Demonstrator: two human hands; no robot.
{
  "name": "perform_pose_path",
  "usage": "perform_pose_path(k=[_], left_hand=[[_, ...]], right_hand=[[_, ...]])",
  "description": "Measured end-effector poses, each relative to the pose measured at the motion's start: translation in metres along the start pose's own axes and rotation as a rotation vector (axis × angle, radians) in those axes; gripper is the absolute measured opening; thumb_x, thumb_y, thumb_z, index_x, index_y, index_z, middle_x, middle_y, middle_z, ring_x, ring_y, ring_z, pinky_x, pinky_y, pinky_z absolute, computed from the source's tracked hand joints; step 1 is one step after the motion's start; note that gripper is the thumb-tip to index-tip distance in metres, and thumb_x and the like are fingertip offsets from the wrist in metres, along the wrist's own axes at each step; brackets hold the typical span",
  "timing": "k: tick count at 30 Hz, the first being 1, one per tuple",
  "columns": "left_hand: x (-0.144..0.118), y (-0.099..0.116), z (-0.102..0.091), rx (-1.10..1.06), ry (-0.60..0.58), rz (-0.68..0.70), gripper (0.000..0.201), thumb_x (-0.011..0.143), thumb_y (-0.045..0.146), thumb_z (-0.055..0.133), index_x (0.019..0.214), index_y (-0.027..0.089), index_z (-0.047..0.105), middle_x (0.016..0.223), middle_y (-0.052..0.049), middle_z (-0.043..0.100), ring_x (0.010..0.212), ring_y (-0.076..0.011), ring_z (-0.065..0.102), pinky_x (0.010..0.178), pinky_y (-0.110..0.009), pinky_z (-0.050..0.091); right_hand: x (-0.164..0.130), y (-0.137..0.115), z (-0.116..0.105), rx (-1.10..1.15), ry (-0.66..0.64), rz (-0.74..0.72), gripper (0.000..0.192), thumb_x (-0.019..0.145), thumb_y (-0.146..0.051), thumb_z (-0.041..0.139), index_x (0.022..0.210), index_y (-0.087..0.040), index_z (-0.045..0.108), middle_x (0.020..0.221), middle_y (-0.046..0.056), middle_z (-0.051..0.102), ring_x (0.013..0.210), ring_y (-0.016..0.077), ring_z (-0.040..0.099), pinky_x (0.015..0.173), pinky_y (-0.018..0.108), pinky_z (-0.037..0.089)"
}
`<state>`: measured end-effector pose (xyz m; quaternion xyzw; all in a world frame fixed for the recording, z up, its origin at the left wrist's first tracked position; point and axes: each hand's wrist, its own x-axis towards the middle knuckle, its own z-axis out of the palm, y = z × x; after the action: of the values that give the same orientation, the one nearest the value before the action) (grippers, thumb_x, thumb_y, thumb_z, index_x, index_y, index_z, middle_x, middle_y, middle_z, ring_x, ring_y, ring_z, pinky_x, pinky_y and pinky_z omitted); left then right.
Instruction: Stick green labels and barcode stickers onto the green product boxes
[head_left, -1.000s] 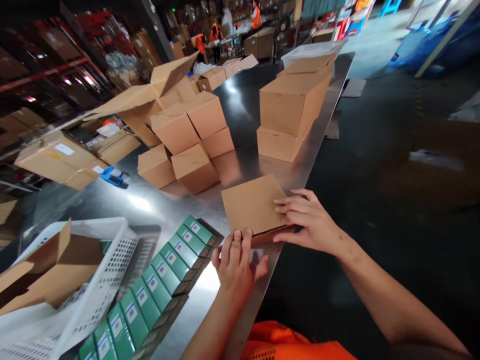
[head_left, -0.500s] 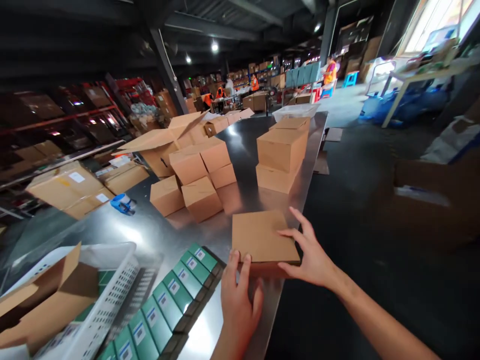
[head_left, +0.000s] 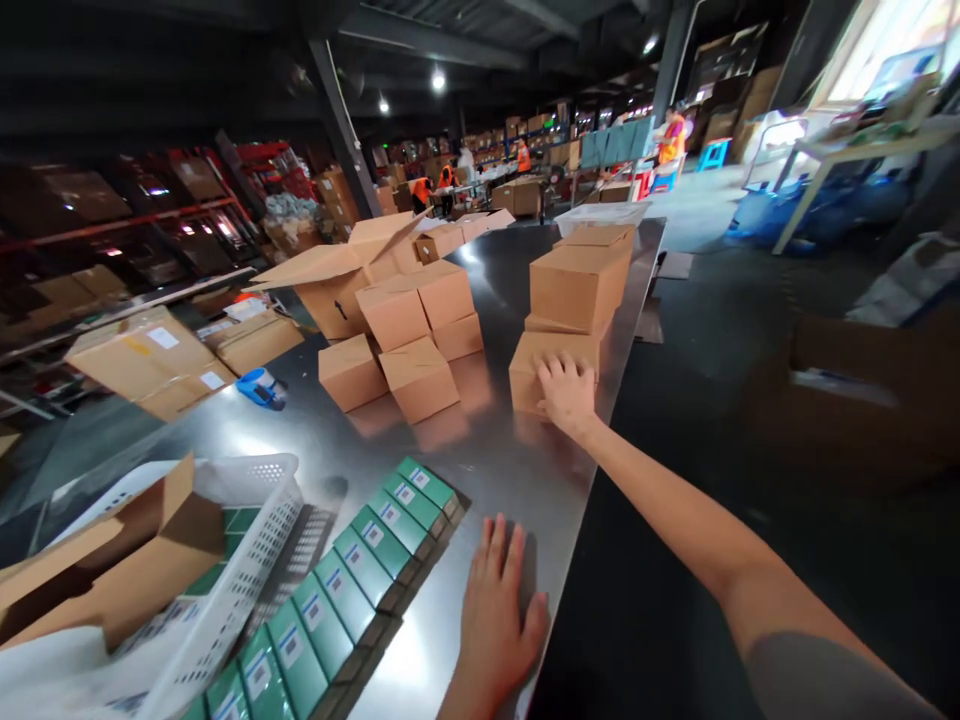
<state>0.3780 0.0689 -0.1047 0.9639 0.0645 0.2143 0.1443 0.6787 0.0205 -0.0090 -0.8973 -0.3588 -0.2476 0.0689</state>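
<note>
**A:** Head view. What do the hands have?

**B:** My right hand [head_left: 566, 392] is stretched out far along the right edge of the desk [head_left: 495, 455], its grip flat and spread on the near top corner of a small cardboard box [head_left: 544, 365]. It presses on the box rather than closing round it. My left hand [head_left: 496, 600] is near me, palm down on the bare metal, fingers released, holding nothing.

**A:** And where does that box lie?

**B:** Far and slightly right of the left hand, right under the right one, so the right arm is much the nearer. Its long side runs across the desk, left to right. Its far edge sits against a taller stack of boxes [head_left: 579, 280]; I cannot tell whether they touch or just stand close.

**A:** What else is about?

**B:** To the left of the box, a loose cluster of similar boxes [head_left: 409, 345], well apart from my hand. Near left, a row of green packets [head_left: 360, 575] runs diagonally, just beside the left hand. Further left is a white basket [head_left: 255, 540] with folded cardboard in it, and a blue tape dispenser [head_left: 261, 388] beyond that.

**A:** Anything in the way?

**B:** Between the two hands the desk carries nothing. Other people in orange are far off at the back.
</note>
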Motion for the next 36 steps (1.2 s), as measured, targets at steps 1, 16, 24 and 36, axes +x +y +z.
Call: perform_pose_path(k=[1,16,24,36], left_hand=[[-0.009,-0.005,0.003,-0.009,-0.003,-0.021,0.07,0.086,0.022,0.059,0.152,0.014,0.038,0.159,-0.016,0.035,0.147,-0.0347,0.033,0.107,-0.05,0.049],[-0.028,-0.021,0.009,-0.37,-0.1,-0.122,0.072,0.083,0.04,0.067,0.15,0.026,0.046,0.154,-0.006,0.046,0.144,-0.0356,0.04,0.116,-0.051,0.041],[-0.009,-0.01,-0.032,-0.359,-0.14,-0.073,0.064,0.09,0.045,0.056,0.149,0.025,0.044,0.154,-0.011,0.046,0.148,-0.0309,0.033,0.118,-0.052,0.034],[-0.211,-0.088,-0.193,0.178,0.658,-1.19,0.053,0.088,0.044,0.052,0.129,0.012,0.057,0.134,-0.02,0.059,0.132,-0.0356,0.049,0.113,-0.056,0.035]], right_hand=[[0.008,0.002,0.004,-0.015,0.002,0.038,0.075,0.076,-0.021,0.074,0.145,-0.02,0.045,0.144,0.02,0.051,0.132,0.0417,0.043,0.102,0.06,0.034],[0.077,0.031,0.043,-0.026,-0.028,0.151,0.067,0.079,-0.028,0.073,0.14,-0.013,0.049,0.133,0.026,0.056,0.12,0.0399,0.047,0.097,0.057,0.034],[0.111,0.023,0.036,0.182,0.02,0.121,0.07,0.086,-0.054,0.064,0.13,0.0,0.057,0.13,0.042,0.049,0.126,0.0486,0.043,0.091,0.065,0.032],[-0.001,-0.139,0.03,0.755,-0.559,-0.456,0.064,0.088,-0.067,0.046,0.126,-0.018,0.062,0.132,0.018,0.062,0.117,0.0372,0.062,0.101,0.053,0.048]])
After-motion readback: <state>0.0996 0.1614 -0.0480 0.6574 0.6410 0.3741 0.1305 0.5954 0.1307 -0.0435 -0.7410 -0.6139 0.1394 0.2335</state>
